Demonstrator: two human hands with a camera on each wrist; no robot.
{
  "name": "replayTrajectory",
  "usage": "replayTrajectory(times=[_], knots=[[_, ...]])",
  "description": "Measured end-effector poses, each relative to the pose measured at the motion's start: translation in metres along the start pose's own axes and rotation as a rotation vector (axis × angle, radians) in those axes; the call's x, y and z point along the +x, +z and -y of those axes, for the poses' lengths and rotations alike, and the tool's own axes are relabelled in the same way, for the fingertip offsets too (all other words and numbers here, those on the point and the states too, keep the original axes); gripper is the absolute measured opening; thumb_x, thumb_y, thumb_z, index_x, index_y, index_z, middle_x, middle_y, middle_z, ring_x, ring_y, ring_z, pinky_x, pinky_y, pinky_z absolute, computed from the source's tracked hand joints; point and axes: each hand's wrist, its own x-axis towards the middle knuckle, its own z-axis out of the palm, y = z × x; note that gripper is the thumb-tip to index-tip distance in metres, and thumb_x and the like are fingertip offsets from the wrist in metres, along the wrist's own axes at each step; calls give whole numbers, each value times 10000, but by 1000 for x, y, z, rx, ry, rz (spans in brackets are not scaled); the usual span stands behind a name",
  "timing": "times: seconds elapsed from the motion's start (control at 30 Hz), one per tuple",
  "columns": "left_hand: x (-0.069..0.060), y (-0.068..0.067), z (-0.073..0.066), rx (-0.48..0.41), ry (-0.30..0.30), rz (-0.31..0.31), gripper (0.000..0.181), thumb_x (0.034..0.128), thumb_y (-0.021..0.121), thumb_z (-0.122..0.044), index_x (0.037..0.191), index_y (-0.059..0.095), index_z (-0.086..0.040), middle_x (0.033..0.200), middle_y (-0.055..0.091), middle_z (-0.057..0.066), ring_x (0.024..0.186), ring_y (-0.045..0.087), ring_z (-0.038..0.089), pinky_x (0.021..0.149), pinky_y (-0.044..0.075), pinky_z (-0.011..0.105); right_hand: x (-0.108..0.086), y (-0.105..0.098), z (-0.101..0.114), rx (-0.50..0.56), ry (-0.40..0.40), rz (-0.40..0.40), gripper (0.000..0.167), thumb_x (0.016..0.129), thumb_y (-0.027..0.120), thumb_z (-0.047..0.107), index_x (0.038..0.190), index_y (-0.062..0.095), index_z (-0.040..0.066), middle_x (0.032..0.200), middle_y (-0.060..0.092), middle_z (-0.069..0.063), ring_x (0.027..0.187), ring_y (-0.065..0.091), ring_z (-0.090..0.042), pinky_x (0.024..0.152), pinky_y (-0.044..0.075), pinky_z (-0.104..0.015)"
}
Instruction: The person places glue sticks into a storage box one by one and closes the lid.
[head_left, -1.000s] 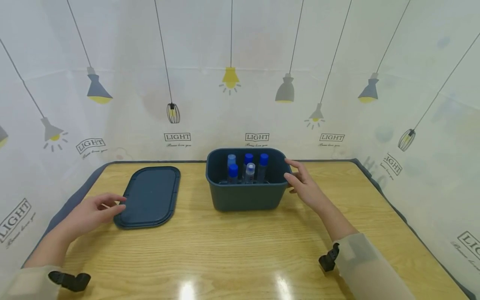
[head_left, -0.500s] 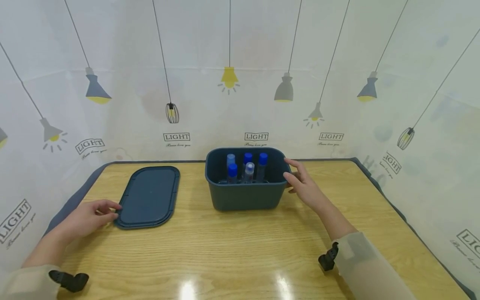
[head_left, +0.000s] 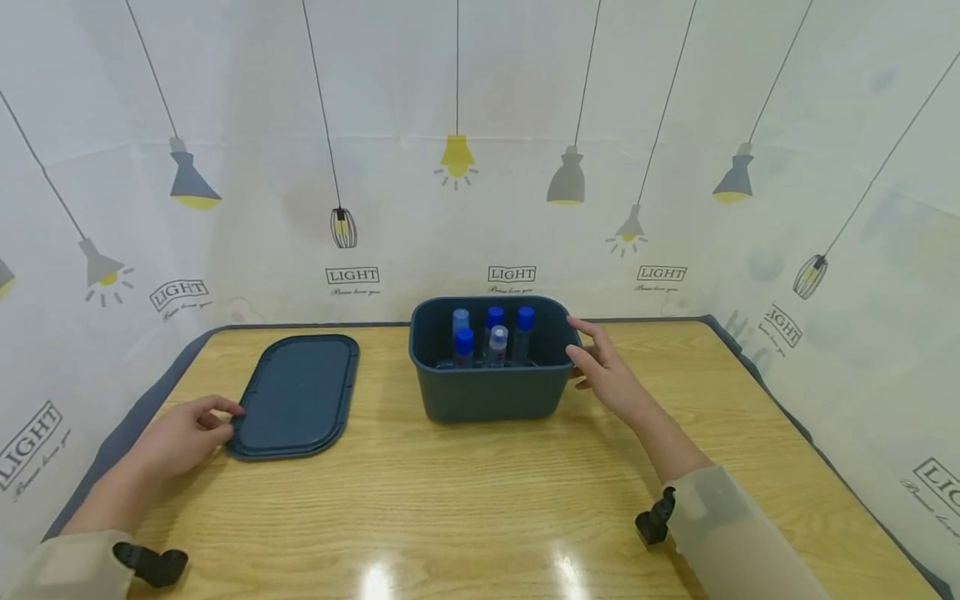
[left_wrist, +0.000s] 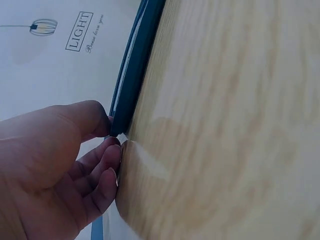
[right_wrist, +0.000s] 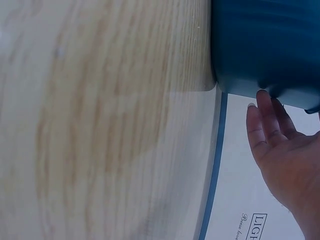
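On the left of the table in the head view lies a dark blue-green lid point(head_left: 300, 396). At its near left corner my left hand point(head_left: 183, 433) pinches the edge between thumb and fingers; the left wrist view shows the lid point(left_wrist: 135, 70) edge-on there. A matching deep storage box point(head_left: 495, 396) stands upright toward the back. Several clear bottles with blue or clear caps, such as a blue-capped one point(head_left: 464, 343), stand inside it. My right hand point(head_left: 611, 379) touches the box's right end, thumb and index finger at the rim, other fingers extended below against the wall point(right_wrist: 270, 45).
The wooden table point(head_left: 450, 500) carries both box and lid. Behind it and at both sides hangs a pale curtain point(head_left: 405, 200) printed with lamps. A black wrist camera point(head_left: 654, 521) sits on the right sleeve, and another camera point(head_left: 153, 565) on the left.
My left hand has drawn back slightly from above the lid to its near left corner, and its fingers have closed on the edge. The right hand and the box stay in place.
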Motion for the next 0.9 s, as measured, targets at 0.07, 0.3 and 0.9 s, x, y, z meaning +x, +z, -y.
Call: replayTrajectory(times=[0.07, 0.3, 0.9], knots=[[-1, 0, 0, 11, 4, -26, 394, 1058, 640, -190, 1411, 659, -15, 1112, 718, 227, 839, 604, 256, 693, 455, 367, 0, 0, 0, 2, -2, 1, 625, 1192, 438, 394, 1756, 196, 279, 1474, 572, -326, 1169, 686, -386, 945, 556, -445], [-4, -3, -1, 24, -22, -93, 375, 1039, 664, -164, 1377, 685, -1, 1146, 717, 278, 938, 660, 333, 728, 473, 355, -1, 1, -2, 12, 2, -11, 619, 1192, 439, 392, 1754, 205, 283, 1461, 577, -332, 1150, 689, -391, 958, 561, -507], [-10, -9, -9, -132, -31, -59, 507, 1133, 434, -180, 1608, 473, -8, 1387, 549, 393, 780, 652, 230, 662, 517, 353, -1, 1, -1, 17, 13, 1, 626, 1193, 423, 423, 1759, 178, 313, 1529, 539, -323, 1207, 670, -479, 959, 556, -491]])
